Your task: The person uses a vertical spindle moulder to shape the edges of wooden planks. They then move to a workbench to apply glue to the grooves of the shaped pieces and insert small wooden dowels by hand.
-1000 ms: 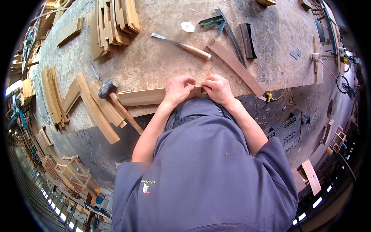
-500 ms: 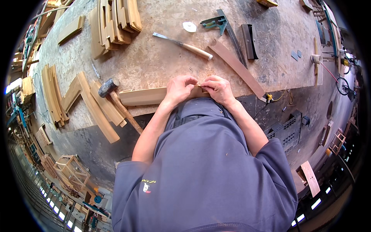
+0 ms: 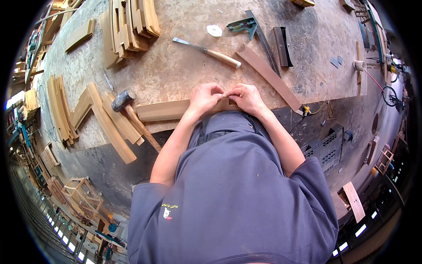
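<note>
My left hand (image 3: 205, 98) and my right hand (image 3: 247, 97) meet above the near edge of the workbench, thumbs and forefingers pinched together. Between the fingertips is a small pale bit, perhaps a wood sliver, too small to make out surely. Below them a pale wooden board (image 3: 163, 110) lies along the bench edge, partly hidden by my left hand and forearm. Left of the board rests a mallet (image 3: 123, 101), its handle slanting past the edge. Beyond my hands lies a chisel (image 3: 212, 54) with a wooden handle.
The workbench (image 3: 184, 79) also carries stacked wooden parts (image 3: 132, 26), a joined wooden corner piece (image 3: 99, 108), a brown curved strip (image 3: 270, 79), a green-headed combination square (image 3: 246, 27), a dark metal channel (image 3: 283, 46) and a white disc (image 3: 214, 30). A grey crate (image 3: 327, 147) stands at the right.
My fingertips have shifted slightly against each other, and my right hand has moved a little left. The board and the tools stay in place.
</note>
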